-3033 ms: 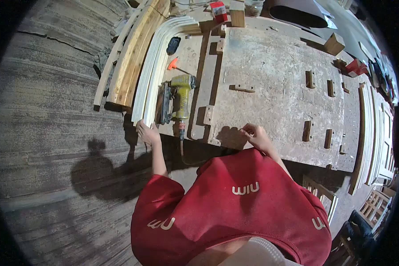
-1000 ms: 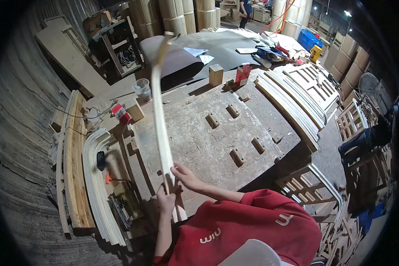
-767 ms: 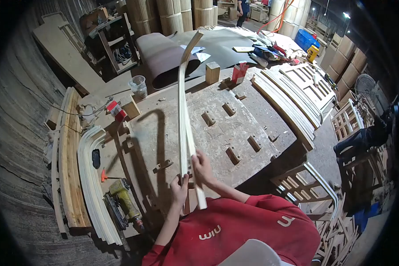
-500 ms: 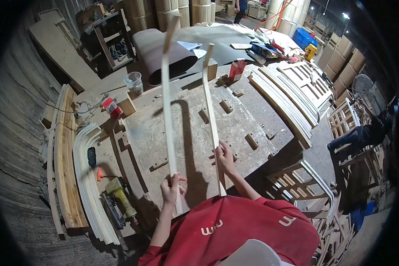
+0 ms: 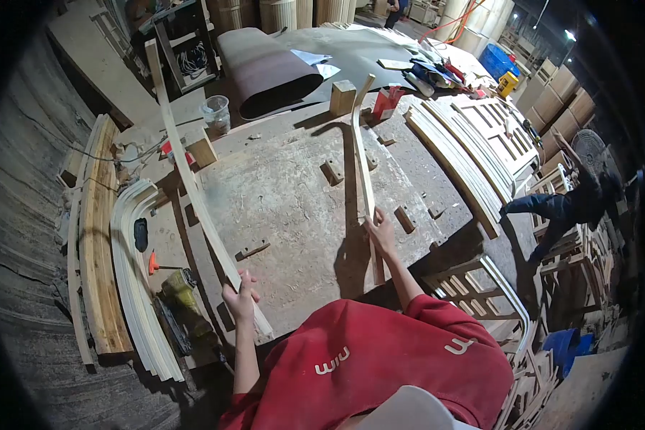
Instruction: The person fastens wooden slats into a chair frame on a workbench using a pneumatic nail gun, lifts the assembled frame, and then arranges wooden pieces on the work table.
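My left hand grips the near part of a long pale wooden strip, which runs up and to the left across the workbench's left side. My right hand is closed on a second wooden strip with a bent far end, held over the right half of the bench. Beneath both lies the worn workbench top, with small wooden blocks fixed to it. The strips cast shadows on the board. My fingers partly hide both strips where they are held.
Curved strips and a yellow-green power tool lie left. An orange-handled tool is near them. More strips lie right. A plastic cup and rolled sheet are behind. Another person stands at right.
Both strips have moved apart: the left one swung left and down with my left hand, the right one shifted right. The person at the right has changed pose, an arm now raised.
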`<control>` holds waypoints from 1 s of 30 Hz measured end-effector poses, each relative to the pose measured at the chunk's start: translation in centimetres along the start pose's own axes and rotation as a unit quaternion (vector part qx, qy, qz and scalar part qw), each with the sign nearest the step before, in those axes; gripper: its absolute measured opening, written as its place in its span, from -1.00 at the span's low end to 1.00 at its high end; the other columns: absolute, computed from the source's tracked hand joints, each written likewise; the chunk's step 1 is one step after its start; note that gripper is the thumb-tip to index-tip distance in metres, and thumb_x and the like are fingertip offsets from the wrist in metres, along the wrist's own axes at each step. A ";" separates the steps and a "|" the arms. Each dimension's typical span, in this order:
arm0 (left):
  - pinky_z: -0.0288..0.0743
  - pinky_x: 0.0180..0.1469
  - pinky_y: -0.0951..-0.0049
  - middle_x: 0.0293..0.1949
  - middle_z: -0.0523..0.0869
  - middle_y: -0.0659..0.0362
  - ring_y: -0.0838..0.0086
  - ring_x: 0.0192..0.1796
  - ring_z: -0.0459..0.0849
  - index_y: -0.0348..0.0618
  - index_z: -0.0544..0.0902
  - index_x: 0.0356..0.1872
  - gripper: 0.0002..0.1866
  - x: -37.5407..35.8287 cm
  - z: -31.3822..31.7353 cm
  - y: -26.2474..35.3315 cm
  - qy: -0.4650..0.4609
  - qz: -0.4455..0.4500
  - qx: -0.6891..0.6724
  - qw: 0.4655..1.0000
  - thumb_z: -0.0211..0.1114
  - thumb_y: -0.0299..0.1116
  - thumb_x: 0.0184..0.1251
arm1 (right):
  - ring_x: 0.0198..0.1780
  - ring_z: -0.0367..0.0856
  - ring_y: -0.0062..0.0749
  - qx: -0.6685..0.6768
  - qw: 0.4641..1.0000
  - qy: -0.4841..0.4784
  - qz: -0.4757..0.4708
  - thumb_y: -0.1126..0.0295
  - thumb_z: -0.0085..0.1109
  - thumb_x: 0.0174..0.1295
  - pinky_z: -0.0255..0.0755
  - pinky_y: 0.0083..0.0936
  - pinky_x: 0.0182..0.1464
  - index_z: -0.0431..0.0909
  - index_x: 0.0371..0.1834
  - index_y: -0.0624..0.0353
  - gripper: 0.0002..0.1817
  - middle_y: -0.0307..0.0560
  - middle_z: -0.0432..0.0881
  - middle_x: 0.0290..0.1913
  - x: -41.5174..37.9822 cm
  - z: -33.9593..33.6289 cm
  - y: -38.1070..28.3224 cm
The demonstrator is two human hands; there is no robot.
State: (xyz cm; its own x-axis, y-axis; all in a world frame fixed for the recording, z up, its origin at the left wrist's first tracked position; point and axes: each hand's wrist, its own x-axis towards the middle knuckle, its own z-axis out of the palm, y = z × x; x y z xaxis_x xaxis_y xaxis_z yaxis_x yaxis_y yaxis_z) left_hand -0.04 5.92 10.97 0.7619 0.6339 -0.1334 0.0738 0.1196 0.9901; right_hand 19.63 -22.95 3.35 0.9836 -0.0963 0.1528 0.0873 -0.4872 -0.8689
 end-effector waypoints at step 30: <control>0.32 -0.71 0.58 -0.48 0.54 0.15 0.56 -0.71 0.45 -0.31 0.45 -0.20 -0.73 -1.6 -0.4 -1.7 0.036 0.028 0.099 0.994 0.13 -0.34 0.12 | -0.07 0.41 -0.08 -0.320 0.936 0.087 0.117 0.51 0.01 -0.12 0.34 -0.23 -0.08 0.52 -0.34 0.11 -0.78 0.05 0.49 -0.21 13.4 -5.5 6.9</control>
State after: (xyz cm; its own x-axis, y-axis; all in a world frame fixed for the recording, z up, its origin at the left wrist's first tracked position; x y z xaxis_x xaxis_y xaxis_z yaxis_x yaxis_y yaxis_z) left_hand -1.64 5.04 9.46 0.7212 0.6888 -0.0736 0.1638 -0.0663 0.9843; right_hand 32.54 -32.40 1.95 0.9186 -0.3777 0.1160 -0.2943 -0.8500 -0.4368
